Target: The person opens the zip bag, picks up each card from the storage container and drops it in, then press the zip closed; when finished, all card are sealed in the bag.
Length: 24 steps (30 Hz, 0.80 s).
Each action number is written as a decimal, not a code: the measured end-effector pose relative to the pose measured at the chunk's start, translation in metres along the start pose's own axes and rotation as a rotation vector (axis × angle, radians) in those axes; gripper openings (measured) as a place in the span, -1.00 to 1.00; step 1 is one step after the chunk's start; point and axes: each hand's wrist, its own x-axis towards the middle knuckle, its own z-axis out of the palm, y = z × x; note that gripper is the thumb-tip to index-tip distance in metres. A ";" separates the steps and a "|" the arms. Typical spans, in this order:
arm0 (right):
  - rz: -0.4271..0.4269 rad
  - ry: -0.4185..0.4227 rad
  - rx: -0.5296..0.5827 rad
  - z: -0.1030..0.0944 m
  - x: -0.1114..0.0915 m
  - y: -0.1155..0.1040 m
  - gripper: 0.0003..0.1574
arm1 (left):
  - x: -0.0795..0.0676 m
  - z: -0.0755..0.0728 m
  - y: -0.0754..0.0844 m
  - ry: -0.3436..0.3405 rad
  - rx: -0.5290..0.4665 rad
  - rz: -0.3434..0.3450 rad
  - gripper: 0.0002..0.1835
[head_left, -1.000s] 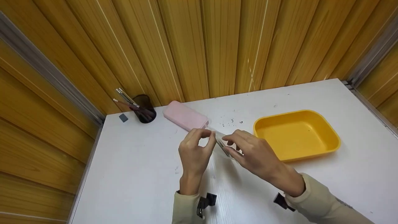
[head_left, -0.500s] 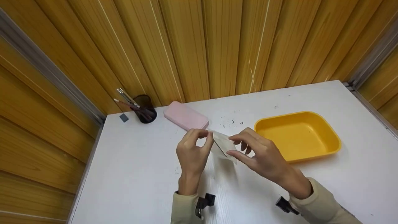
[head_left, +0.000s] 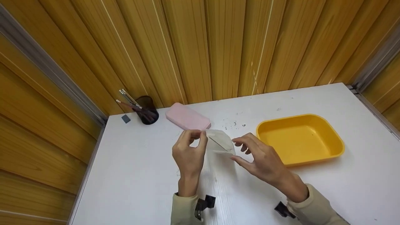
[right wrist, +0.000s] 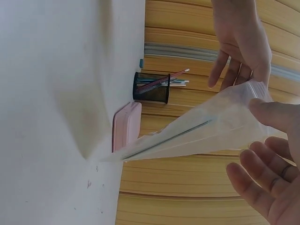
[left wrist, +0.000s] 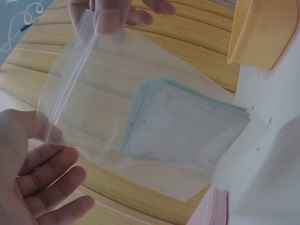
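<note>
Both hands hold a clear zip bag (left wrist: pixel 103 93) above the table, stretched between them. A flat stack of thin pale squares with green-blue edges (left wrist: pixel 187 124) lies inside it. My left hand (head_left: pixel 189 153) pinches one end of the bag's zip strip between thumb and index finger, its other fingers loosely spread in the left wrist view. My right hand (head_left: pixel 262 159) holds the other end of the strip between thumb and fingers. In the right wrist view the bag shows nearly edge-on, with the stack as a dark line. The right fingertips' exact contact is partly hidden.
Behind the hands lies a pink case (head_left: pixel 187 116). Left of it stand a black mesh cup with pencils (head_left: pixel 147 111) and a blue-grey eraser (head_left: pixel 126 118). A yellow tray (head_left: pixel 300 140) sits to the right. Dark specks (head_left: pixel 234 124) mark the white table near the wood-panelled wall.
The left hand has moved slightly left and the right hand a little lower and outward. The hands are farther apart, and the bag is spread wider and turned more toward the head view.
</note>
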 end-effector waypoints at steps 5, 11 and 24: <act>0.019 0.028 0.029 0.001 0.001 0.002 -0.40 | 0.001 -0.001 0.001 -0.010 -0.020 -0.010 -0.95; 0.038 0.088 0.084 0.001 0.003 0.006 -0.72 | 0.000 -0.001 0.000 -0.029 -0.087 -0.020 -0.97; 0.210 0.208 0.172 -0.003 0.010 0.014 -0.62 | 0.000 -0.004 -0.003 -0.158 -0.332 -0.138 -0.80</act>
